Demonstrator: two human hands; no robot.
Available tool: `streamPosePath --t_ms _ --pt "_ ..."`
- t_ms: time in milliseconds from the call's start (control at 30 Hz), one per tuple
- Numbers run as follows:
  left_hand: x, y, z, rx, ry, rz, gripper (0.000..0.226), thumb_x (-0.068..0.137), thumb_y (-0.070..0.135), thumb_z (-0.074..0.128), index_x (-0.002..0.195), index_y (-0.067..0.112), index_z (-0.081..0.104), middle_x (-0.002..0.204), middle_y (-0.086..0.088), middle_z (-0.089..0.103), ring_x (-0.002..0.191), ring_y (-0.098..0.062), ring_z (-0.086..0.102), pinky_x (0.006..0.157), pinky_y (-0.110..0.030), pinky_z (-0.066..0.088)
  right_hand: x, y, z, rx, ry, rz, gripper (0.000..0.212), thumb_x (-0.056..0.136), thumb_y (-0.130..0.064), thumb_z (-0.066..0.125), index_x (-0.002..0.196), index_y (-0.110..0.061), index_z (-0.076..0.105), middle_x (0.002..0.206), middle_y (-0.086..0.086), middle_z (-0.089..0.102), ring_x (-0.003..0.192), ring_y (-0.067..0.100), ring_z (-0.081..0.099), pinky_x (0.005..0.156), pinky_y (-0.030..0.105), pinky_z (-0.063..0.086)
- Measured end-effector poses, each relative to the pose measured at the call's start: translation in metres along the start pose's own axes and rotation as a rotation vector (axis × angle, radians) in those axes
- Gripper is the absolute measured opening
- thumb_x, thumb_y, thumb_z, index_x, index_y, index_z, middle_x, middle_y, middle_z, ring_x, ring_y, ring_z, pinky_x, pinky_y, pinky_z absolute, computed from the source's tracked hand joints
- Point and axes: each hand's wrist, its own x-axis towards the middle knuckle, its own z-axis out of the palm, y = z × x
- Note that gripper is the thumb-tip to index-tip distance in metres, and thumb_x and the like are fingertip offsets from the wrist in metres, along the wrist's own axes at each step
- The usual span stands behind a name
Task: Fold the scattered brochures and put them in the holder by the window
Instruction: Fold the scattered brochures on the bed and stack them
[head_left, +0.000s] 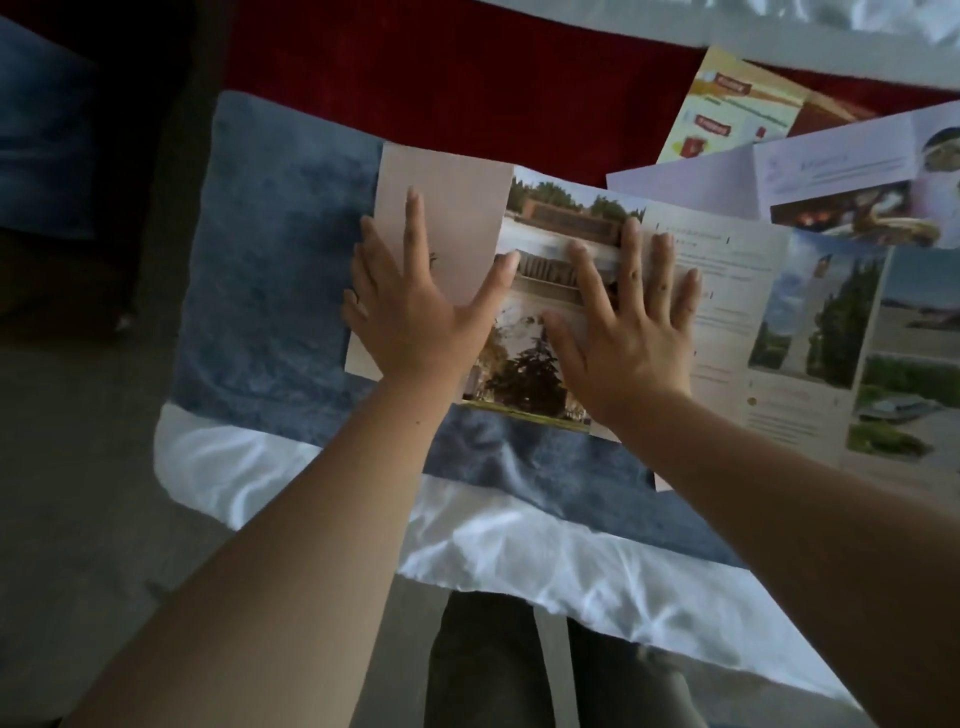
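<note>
Brochure (566, 291) flat on bed, under splayed fingers (415, 218) of both hands.

A blue throw (270, 291) is lying on a white sheet (519, 556), touching a red throw (467, 78) beyond it; grey floor (78, 467) is showing dimly at left.

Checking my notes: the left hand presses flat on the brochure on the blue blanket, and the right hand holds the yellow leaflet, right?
No. In the head view the right hand also presses flat on the brochure; the yellow leaflet lies untouched farther back.
</note>
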Motion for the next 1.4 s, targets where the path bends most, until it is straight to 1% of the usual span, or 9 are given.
streamPosePath --t_ms 200,367,533,600,833,967,1133,1233,1400 --pt "0.000 0.000 -0.004 -0.056 -0.027 0.029 0.104 0.077 0.095 0.041 0.162 0.046 0.006 0.171 -0.009 0.012 0.153 -0.039 0.019 0.114 -0.062 0.024 0.003 -0.009 0.006 0.021 0.030 0.001 0.070 0.100 -0.071 0.006 0.161 -0.039 -0.009 0.169 0.006 -0.022 0.155 0.033 -0.020 0.124 0.059 -0.006" --pt "-0.011 0.006 -0.007 -0.121 -0.055 0.092 0.094 0.083 0.085 0.044 0.161 0.048 0.008 0.172 -0.011 0.006 0.156 -0.037 0.013 0.117 -0.062 0.021 -0.002 -0.008 0.010 0.091 0.068 -0.015 0.065 0.105 -0.061 0.018 0.162 -0.038 -0.002 0.170 0.013 -0.015 0.156 0.033 -0.013 0.126 0.052 -0.003" --pt "-0.025 0.023 -0.011 -0.111 -0.070 0.209 0.095 0.082 0.073 0.055 0.162 0.045 0.014 0.172 -0.011 0.002 0.154 -0.036 0.019 0.112 -0.062 0.028 -0.017 0.009 0.012 0.103 0.060 -0.098 0.067 0.107 -0.048 0.022 0.164 -0.021 0.003 0.170 0.016 -0.009 0.157 0.030 -0.010 0.128 0.047 0.000" --pt "-0.031 0.034 -0.011 -0.101 -0.090 0.236 0.095 0.082 0.073 0.055 0.162 0.045 0.013 0.172 -0.011 0.002 0.154 -0.036 0.019 0.113 -0.062 0.028 -0.024 0.020 0.008 0.053 0.052 -0.080 0.068 0.106 -0.047 0.022 0.164 -0.017 0.002 0.170 0.014 -0.008 0.157 0.029 -0.011 0.127 0.049 -0.002" --pt "-0.066 0.087 0.000 -0.022 -0.158 0.323 0.098 0.081 0.077 0.050 0.161 0.047 0.003 0.172 -0.012 -0.003 0.153 -0.035 0.019 0.112 -0.062 0.026 -0.053 0.079 -0.010 -0.107 0.008 0.064 0.068 0.104 -0.056 0.016 0.163 -0.029 -0.006 0.169 0.016 -0.015 0.155 0.032 -0.018 0.124 0.054 -0.014" --pt "-0.093 0.119 0.015 0.001 -0.219 0.345 0.095 0.083 0.078 0.049 0.160 0.051 0.001 0.172 -0.010 -0.008 0.155 -0.034 0.013 0.112 -0.062 0.025 -0.071 0.112 -0.013 -0.145 0.004 0.090 0.070 0.105 -0.053 0.014 0.163 -0.019 -0.004 0.169 0.017 -0.009 0.156 0.034 -0.015 0.123 0.053 -0.017" --pt "-0.117 0.150 0.049 0.100 -0.284 0.299 0.089 0.087 0.080 0.043 0.158 0.053 -0.004 0.171 -0.010 -0.012 0.155 -0.039 0.008 0.114 -0.059 0.024 -0.094 0.143 -0.016 -0.221 -0.028 0.085 0.072 0.104 -0.051 0.009 0.163 -0.009 -0.003 0.169 0.019 -0.010 0.155 0.035 -0.018 0.122 0.053 -0.018" --pt "-0.124 0.161 0.068 0.198 -0.277 0.288 0.092 0.086 0.085 0.039 0.159 0.051 -0.007 0.169 -0.015 -0.018 0.155 -0.044 0.002 0.115 -0.062 0.024 -0.103 0.158 -0.020 -0.223 -0.003 0.030 0.071 0.105 -0.050 0.011 0.163 -0.009 0.007 0.169 0.020 0.000 0.157 0.033 -0.011 0.121 0.050 -0.019" --pt "-0.129 0.163 0.090 0.242 -0.245 0.282 0.099 0.080 0.094 0.033 0.158 0.051 -0.010 0.167 -0.018 -0.024 0.153 -0.050 -0.013 0.118 -0.071 0.012 -0.113 0.171 -0.017 -0.218 0.004 0.043 0.070 0.104 -0.052 0.013 0.164 -0.015 0.007 0.168 0.025 -0.004 0.156 0.034 -0.011 0.122 0.051 -0.017"
